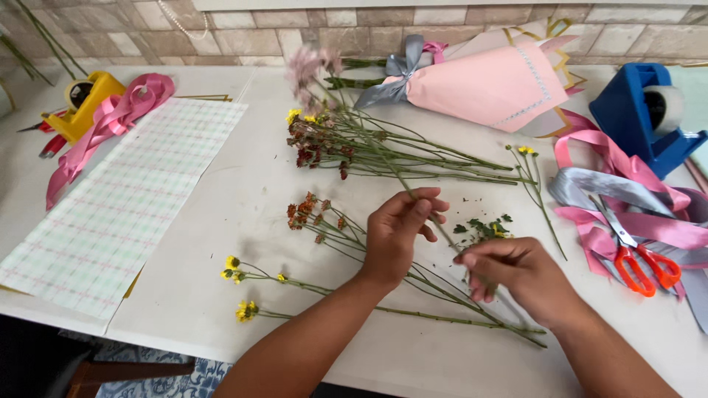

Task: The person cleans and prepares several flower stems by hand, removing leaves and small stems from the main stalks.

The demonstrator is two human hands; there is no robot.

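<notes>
My left hand (pixel 402 230) pinches a long green flower stem (pixel 383 151) that runs up to a pale pink bloom (pixel 304 68). My right hand (pixel 516 271) grips the lower end of the same stem. Under my hands lie a small bunch of rust-red flowers (pixel 306 212) and stems with yellow flowers (pixel 240 273) on the white table (pixel 243 184). A larger bunch of dark red and yellow flowers (pixel 324 144) lies further back. Torn green leaves (pixel 483 227) sit just beyond my right hand.
A pink-wrapped bouquet with a grey bow (pixel 487 81) lies at the back. A blue tape dispenser (pixel 641 114), pink and grey ribbons (pixel 634 221) and orange-handled scissors (pixel 641 265) sit at the right. Checked wrapping paper (pixel 125 206), pink ribbon (pixel 110 118) and a yellow tape dispenser (pixel 85 99) lie at the left.
</notes>
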